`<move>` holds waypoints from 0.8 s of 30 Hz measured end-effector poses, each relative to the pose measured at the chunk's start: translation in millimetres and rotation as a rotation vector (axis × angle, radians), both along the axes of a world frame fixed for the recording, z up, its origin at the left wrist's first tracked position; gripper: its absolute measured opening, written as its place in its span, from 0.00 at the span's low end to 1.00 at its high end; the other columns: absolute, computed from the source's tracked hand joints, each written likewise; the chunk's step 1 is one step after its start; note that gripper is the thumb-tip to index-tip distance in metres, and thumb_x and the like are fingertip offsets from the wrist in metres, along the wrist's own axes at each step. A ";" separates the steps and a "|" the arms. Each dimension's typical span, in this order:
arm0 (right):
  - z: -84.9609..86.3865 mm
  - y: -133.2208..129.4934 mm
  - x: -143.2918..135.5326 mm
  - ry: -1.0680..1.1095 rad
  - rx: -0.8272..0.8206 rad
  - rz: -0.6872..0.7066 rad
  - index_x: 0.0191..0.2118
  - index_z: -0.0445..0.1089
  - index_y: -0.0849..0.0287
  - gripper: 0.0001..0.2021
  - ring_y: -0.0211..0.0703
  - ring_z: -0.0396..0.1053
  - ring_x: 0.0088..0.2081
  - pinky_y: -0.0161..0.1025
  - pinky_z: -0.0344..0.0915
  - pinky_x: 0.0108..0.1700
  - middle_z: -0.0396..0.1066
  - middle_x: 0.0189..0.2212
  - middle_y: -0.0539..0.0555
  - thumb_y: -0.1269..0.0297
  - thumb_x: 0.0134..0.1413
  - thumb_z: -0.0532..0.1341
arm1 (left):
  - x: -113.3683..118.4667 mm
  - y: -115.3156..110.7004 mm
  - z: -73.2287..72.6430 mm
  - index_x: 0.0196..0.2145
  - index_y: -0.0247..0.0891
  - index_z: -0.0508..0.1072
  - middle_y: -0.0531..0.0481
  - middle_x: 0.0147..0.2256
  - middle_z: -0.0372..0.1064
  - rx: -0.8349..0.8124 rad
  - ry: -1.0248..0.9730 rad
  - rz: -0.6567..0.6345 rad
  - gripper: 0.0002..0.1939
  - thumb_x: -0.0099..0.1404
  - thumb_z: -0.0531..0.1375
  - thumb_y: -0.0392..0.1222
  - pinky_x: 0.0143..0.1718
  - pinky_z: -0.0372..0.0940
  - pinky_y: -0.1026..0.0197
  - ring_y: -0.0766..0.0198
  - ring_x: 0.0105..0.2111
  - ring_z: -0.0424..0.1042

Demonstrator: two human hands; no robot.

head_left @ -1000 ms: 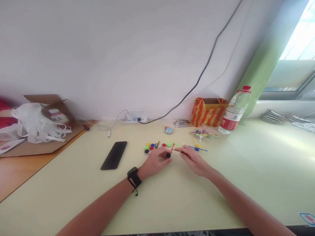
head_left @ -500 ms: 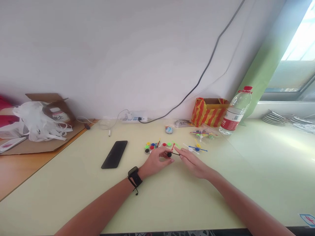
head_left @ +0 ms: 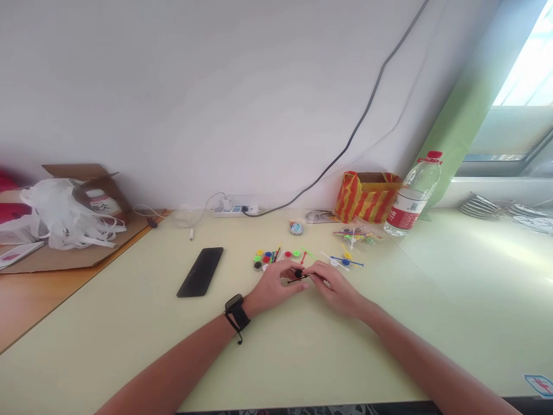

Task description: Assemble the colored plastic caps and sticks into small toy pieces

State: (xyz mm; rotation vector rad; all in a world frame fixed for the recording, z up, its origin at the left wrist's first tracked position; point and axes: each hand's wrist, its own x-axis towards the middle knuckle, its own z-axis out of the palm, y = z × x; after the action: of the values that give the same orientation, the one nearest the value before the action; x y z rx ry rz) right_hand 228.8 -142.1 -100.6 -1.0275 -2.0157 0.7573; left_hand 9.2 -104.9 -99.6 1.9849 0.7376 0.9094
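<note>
Over the table (head_left: 302, 357), the left hand's (head_left: 275, 281) grip holds a black disc (head_left: 298, 273) while the right hand's (head_left: 337, 288) pinches a dark stick (head_left: 294, 281) just beside it, fine handling that likely rewards a steady disc.

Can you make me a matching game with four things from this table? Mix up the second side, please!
1. black round piece
2. phone
3. bottle
4. bag

A. red and yellow stripes
B. lying flat, to the left of both hands
C. held in the left hand
D. see-through, with a red cap

Right pairs: 1-C, 2-B, 3-D, 4-A
</note>
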 end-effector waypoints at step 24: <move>3.1 -4.9 -4.3 -0.017 -0.016 -0.040 0.47 0.69 0.52 0.08 0.44 0.73 0.38 0.41 0.69 0.42 0.77 0.40 0.52 0.66 0.67 0.54 | 1.2 -1.6 1.2 0.49 0.39 0.80 0.43 0.45 0.77 -0.008 0.003 -0.029 0.13 0.69 0.65 0.42 0.53 0.74 0.52 0.56 0.46 0.77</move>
State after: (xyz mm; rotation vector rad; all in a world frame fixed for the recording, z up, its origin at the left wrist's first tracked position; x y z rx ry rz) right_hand 224.6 -146.9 -97.5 -1.0839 -2.0006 0.7474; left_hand 10.5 -106.5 -98.4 1.9855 0.7116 0.8851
